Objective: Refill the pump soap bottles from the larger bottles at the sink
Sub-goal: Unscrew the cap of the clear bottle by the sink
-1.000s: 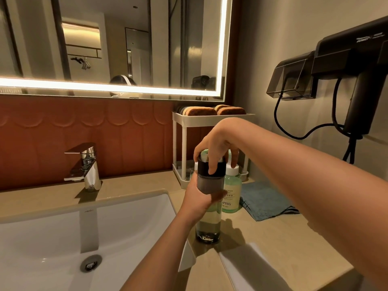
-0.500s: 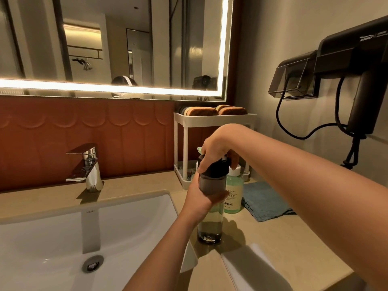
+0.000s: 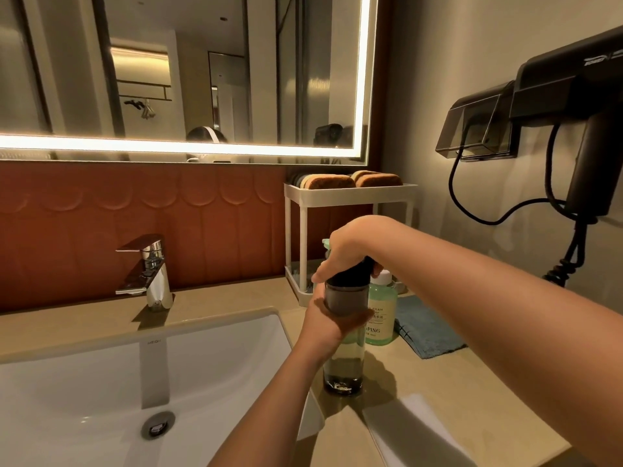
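Standing upright on the counter (image 3: 455, 382), just beside the right rim of the sink (image 3: 84, 399), the tall clear bottle (image 3: 344, 364) is held by both hands. The left hand (image 3: 323, 320) comes up from below and wraps the bottle's middle. Its fingers curl round the far side and the thumb lies across the near side, just under the smoky grey collar. The right hand (image 3: 347, 252) reaches over from the right and closes down on the black top (image 3: 352, 277), fingers curled round it so that most of the top is hidden. A bit of pale green pokes out above the knuckles. The bottle's foot touches the counter. Just behind it to the right, toward the counter's back edge, stands a green bottle (image 3: 382, 318) with a white cap, and a blue cloth (image 3: 424, 328) lies beside that. A white rack (image 3: 347, 193) sits in the back corner.
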`<state>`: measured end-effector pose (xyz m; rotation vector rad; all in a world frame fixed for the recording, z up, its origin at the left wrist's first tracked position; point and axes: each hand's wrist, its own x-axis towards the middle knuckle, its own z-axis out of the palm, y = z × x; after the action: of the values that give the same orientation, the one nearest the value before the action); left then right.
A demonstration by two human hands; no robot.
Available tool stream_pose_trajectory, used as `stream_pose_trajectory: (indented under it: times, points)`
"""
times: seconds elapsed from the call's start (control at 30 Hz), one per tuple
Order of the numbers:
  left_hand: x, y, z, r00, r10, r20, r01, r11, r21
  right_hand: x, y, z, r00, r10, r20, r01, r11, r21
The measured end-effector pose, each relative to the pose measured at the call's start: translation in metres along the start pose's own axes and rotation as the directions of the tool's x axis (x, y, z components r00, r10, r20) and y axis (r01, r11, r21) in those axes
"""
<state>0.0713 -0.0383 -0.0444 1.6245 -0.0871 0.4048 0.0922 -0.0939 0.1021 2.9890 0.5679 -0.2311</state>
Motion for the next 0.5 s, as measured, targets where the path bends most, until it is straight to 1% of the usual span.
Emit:
stream_pose_trajectory:
  times: [0.1,0.2,0.27,0.33,0.4,0.5]
  points:
    - [0.001,-0.002,-0.001,0.999,0.033,-0.002,-0.033,0.999,-0.015,-0.005,0.003,-0.006,0.998,-0.059,0.035,0.060,0.998,-0.013]
    - [0.001,-0.005,-0.001,0.999,0.050,-0.012,-0.050,0.999,0.020,-0.009,0.009,-0.013,0.991,-0.127,0.038,0.127,0.992,0.009]
    - [0.000,-0.005,-0.001,0.998,0.060,-0.001,-0.060,0.998,0.030,-0.014,0.016,-0.020,0.985,-0.173,0.025,0.171,0.983,0.066]
    - [0.000,-0.006,-0.003,0.997,0.075,0.004,-0.075,0.997,0.021,-0.016,0.024,-0.025,0.975,-0.222,0.008,0.218,0.962,0.163]
    - [-0.001,-0.006,-0.004,0.997,0.083,0.008,-0.083,0.997,-0.001,-0.018,0.034,-0.024,0.962,-0.270,-0.035,0.269,0.923,0.274]
    - [-0.004,-0.007,-0.005,0.996,0.085,-0.001,-0.085,0.996,0.004,-0.023,0.054,-0.010,0.933,-0.314,-0.179,0.360,0.846,0.393]
